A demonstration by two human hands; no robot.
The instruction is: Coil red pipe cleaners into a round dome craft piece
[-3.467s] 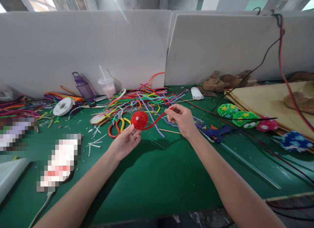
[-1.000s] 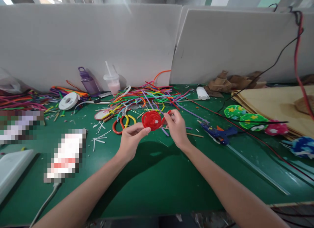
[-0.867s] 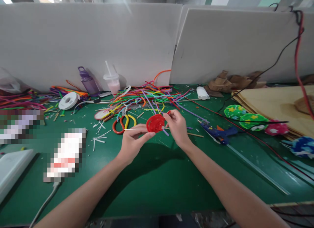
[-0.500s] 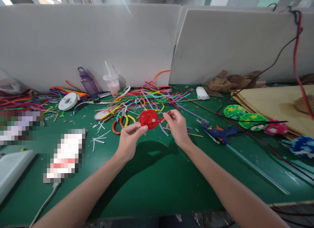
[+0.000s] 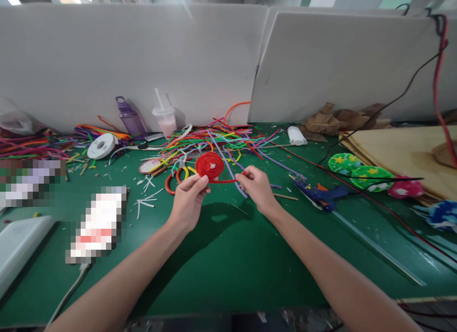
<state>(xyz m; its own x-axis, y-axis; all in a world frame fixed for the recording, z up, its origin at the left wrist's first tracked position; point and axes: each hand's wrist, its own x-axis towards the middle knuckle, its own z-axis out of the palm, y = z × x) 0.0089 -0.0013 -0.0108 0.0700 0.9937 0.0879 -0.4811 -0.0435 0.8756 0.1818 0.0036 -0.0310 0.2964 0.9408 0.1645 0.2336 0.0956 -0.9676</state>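
Observation:
My left hand (image 5: 191, 196) pinches the lower edge of a flat red pipe-cleaner coil (image 5: 205, 166), held up above the table with a small whitish spot at its middle. A loose red pipe-cleaner end (image 5: 226, 181) runs out from the coil's bottom to the right. That end sits between the thumb and fingers of my right hand (image 5: 255, 187), and the stretch between both hands looks nearly straight. Behind my left hand lie scissors with orange handles (image 5: 170, 182), partly hidden. A pile of coloured pipe cleaners (image 5: 228, 137) spreads behind the coil.
A blue glue gun (image 5: 323, 196) with a long clear glue stick (image 5: 378, 249) lies to the right, near green decorated pieces (image 5: 371, 177). Leftward are a blurred-out phone-like object (image 5: 98, 225) on a cable, a white spool (image 5: 102, 146), a purple bottle (image 5: 131, 120) and a drink cup (image 5: 166, 120).
The coil has shifted slightly left and now faces me more. My right hand has moved a little down, and the red end has gone from slanting upward to lying nearly level.

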